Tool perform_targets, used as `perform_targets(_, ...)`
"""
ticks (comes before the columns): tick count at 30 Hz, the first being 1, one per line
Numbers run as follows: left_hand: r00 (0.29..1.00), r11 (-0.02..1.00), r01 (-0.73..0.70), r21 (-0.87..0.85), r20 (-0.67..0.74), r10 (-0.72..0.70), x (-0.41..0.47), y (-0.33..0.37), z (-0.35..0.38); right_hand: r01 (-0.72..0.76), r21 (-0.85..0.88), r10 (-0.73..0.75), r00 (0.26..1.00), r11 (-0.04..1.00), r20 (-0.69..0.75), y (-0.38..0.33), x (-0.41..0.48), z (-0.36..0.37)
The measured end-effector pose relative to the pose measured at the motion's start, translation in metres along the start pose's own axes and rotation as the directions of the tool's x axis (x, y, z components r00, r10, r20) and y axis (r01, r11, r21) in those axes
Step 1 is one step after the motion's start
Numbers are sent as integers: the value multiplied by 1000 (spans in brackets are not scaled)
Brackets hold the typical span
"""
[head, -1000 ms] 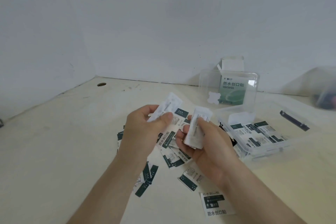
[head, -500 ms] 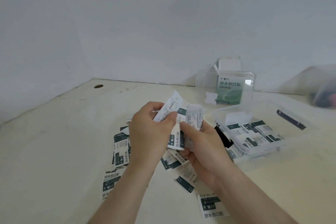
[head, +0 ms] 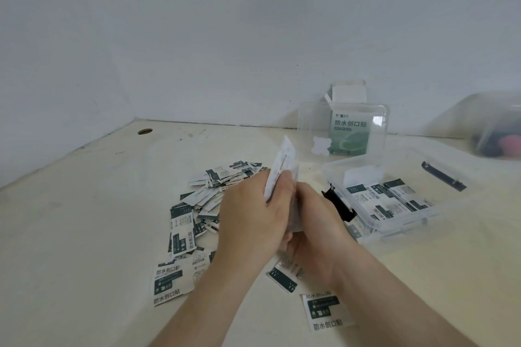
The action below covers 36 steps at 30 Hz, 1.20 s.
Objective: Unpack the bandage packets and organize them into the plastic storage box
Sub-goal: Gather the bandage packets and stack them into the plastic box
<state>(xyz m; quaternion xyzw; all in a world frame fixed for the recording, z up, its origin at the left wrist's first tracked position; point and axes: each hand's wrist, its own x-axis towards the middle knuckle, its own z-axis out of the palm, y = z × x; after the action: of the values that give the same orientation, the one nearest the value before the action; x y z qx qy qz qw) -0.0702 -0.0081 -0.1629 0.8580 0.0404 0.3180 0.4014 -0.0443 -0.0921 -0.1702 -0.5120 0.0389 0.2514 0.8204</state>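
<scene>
In the centre of the frame the left hand (head: 253, 214) pinched one packet (head: 282, 169) between thumb and fingers. The right hand (head: 318, 234) was curled around a thin, blurred stack (head: 294, 205), close against the left. The packets looked smooth, so I think one could slide out of such a light grip and fall on the pile (head: 203, 205) at centre left. The box (head: 394, 231), centre right and partly filled, lay just beside the hands. Its black latch (head: 338, 205) stuck out toward them and might catch a packet. Behind it stood the lid (head: 310, 127) and a carton (head: 349, 132).

Held packets (head: 282, 167) blurred, far container (head: 497, 128) blurred, cropped
</scene>
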Motion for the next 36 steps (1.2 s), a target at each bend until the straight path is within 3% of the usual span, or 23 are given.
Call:
perform_targets(7, 997, 998, 53, 36, 55, -55, 4, -15, -2, 8, 35, -7, 999, 999, -43, -2, 3, -2)
perform_targets(9, 997, 972, -47, 229, 71, 32, 1, -18, -4, -1, 25, 1, 1000, 1000, -1, -2, 3, -3)
perform_targets(12, 972, 795, -233, 560, 112, 206, -3, -17, -5, 0, 8, 0, 1000, 1000, 26, 1, 6, -4)
perform_targets(14, 966, 716, -259, 648, 177, 190, -6, -16, -3, 18, -30, -18, 1000, 999, -2, 3, 6, -5)
perform_targets(17, 967, 683, -249, 687, 222, 129, -7, -11, -4, 39, -48, -38, 999, 998, 20, 4, 5, -6)
perform_targets(29, 946, 898, -153, 412, 324, 12, -10, -10, -12, 85, -38, -84, 996, 996, 8, -6, 0, -4)
perform_targets(32, 962, 971, -63, 229, 274, -2, -7, -10, -12, 104, -1, -104, 993, 995, 51, -8, -3, -3)
perform_targets(36, 993, 995, 6, 95, 114, -16, -3, -5, -15, 130, -1, -130, 990, 991, 52, -6, -1, -4)
